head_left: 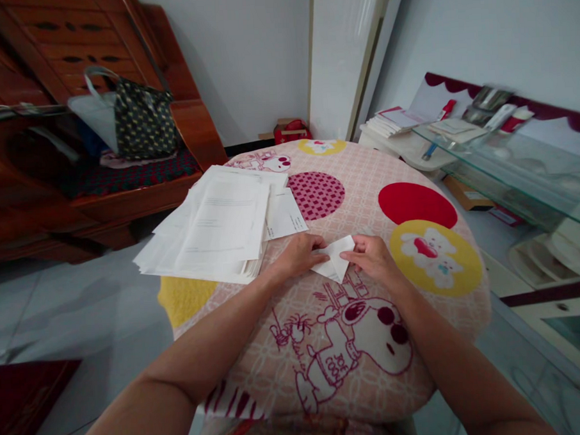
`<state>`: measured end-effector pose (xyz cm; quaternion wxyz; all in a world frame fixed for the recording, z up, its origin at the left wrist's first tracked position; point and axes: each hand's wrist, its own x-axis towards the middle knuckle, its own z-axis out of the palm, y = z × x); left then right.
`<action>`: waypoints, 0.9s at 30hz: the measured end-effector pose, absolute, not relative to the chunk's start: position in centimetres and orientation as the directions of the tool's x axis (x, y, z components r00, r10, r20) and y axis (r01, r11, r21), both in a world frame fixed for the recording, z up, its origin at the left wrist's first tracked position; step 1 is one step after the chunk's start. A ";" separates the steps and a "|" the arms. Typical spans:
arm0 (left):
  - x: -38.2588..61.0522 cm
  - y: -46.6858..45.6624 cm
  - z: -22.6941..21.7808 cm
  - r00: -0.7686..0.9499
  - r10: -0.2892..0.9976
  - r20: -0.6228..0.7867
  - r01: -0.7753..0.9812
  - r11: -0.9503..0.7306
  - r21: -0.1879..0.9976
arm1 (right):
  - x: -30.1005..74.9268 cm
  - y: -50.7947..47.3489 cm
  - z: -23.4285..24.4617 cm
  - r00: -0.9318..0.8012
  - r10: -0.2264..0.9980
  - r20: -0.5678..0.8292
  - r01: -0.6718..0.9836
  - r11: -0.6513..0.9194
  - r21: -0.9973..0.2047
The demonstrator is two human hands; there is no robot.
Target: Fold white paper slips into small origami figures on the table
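A small piece of white paper (334,257), folded into pointed flaps, is between my two hands over the round table. My left hand (301,254) grips its left side, thumb and fingers closed on it. On the opposite side, my right hand (371,255) pinches the upper right part, with the thumb on top. One corner of the paper points down toward me. Left of my hands lies a loose stack of printed white sheets (222,214), its edges uneven.
A patterned pink cloth (361,208) covers the table. To the right stand glass shelves (523,175) with papers and small items. A wooden bench (194,132) at the left holds a dark patterned bag (144,121). A red item (292,131) sits by the far wall.
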<state>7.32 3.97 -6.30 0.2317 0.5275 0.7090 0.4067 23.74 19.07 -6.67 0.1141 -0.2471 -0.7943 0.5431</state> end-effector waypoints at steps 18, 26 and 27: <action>7.7 2.9 -6.9 -0.349 0.915 0.202 0.812 0.187 0.553 | 22.5 20.9 -9.1 -0.946 0.123 0.299 -0.034 0.881 -0.471; 7.6 1.8 -6.5 -0.424 0.890 0.169 0.760 0.248 0.601 | 22.3 21.4 -8.0 -0.929 0.118 0.352 -0.055 0.894 -0.444; 7.7 1.7 -6.4 -0.418 0.891 0.180 0.767 0.239 0.596 | 22.4 21.1 -7.6 -0.928 0.103 0.359 -0.062 0.906 -0.419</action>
